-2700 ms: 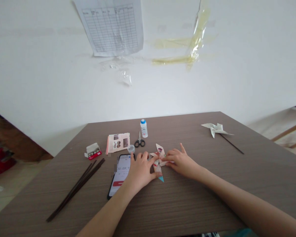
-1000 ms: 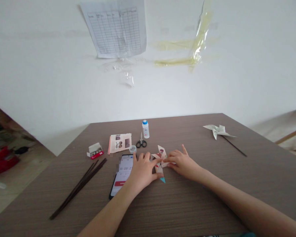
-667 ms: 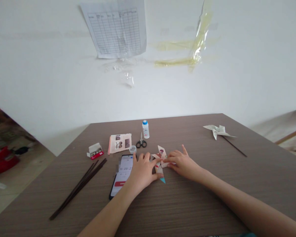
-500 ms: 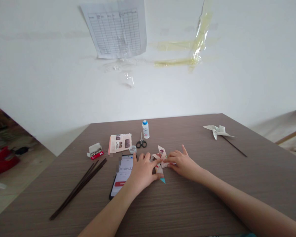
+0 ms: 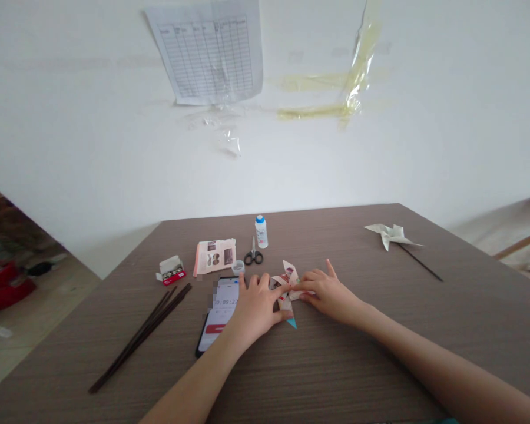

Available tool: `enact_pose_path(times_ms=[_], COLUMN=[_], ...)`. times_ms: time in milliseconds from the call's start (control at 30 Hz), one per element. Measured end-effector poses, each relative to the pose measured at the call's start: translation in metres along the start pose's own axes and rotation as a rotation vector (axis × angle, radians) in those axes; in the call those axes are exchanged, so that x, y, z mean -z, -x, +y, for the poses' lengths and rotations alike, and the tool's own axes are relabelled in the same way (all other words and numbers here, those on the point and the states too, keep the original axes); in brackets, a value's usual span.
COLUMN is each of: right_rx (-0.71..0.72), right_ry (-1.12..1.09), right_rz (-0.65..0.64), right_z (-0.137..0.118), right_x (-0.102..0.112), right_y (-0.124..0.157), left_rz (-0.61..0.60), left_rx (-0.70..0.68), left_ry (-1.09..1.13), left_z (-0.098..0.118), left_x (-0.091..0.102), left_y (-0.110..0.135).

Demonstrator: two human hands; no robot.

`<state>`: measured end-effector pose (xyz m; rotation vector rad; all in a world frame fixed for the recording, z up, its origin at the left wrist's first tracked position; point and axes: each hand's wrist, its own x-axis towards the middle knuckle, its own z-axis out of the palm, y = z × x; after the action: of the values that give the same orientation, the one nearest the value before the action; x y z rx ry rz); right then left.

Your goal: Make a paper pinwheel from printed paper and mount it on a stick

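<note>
Patterned paper pinwheel (image 5: 290, 273), teal-tipped; left hand (image 5: 256, 307), right hand (image 5: 329, 297) pressing it.

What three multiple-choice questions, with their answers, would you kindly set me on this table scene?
1. Where is the smartphone? A: left of the folded paper pinwheel. B: right of it. C: under it.
2. What colour is the cap of the small white bottle? A: red. B: blue. C: black.
3. What is the right hand doing? A: holding scissors. B: pressing on the paper. C: resting on the phone.

Answers: 1 A, the phone lies beside the paper on its left; 2 B, the cap shows blue; 3 B, its fingertips rest on the folds.
</note>
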<state>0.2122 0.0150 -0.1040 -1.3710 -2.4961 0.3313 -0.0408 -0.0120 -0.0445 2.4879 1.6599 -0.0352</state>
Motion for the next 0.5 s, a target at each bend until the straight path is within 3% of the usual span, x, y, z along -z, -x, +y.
enact_pose_path(times_ms=[500], right_rx=[-0.01], right_ry=[-0.009], right_rz=[-0.011], right_z=[-0.0041], right_x=[0.0051], right_y=[0.0021], left_rz=[-0.001], left_rx=[0.0], left_ry=[0.027], left_z=[-0.0029], left_x=[-0.005], left_y=[-0.0039])
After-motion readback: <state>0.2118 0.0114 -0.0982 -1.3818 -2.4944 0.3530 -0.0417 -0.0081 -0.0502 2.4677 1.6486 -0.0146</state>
